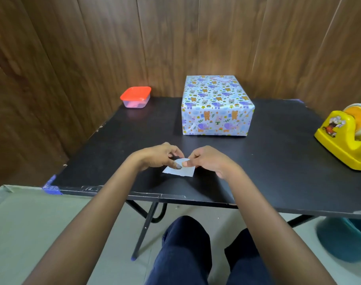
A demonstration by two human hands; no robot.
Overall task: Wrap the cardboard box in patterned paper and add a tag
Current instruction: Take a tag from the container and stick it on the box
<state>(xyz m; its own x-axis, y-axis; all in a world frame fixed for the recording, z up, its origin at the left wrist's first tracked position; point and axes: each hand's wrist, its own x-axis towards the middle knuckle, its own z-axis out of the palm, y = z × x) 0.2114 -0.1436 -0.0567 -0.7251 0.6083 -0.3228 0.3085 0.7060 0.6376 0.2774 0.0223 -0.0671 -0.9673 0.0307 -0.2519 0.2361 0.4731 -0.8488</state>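
Both hands pinching the paper slip

Left hand [159, 156] and right hand [206, 161] nip a small pale slip [180, 171] at the table's [93, 161] near edge; beyond, the box [216, 105] sits fully wrapped, tub [136, 97] far left, dispenser [346, 138] right.

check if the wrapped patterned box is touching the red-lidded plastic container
Apart. The head view shows bare black tabletop between the wrapped patterned box and the red-lidded clear plastic container, which sits off to the box's left by the wall.
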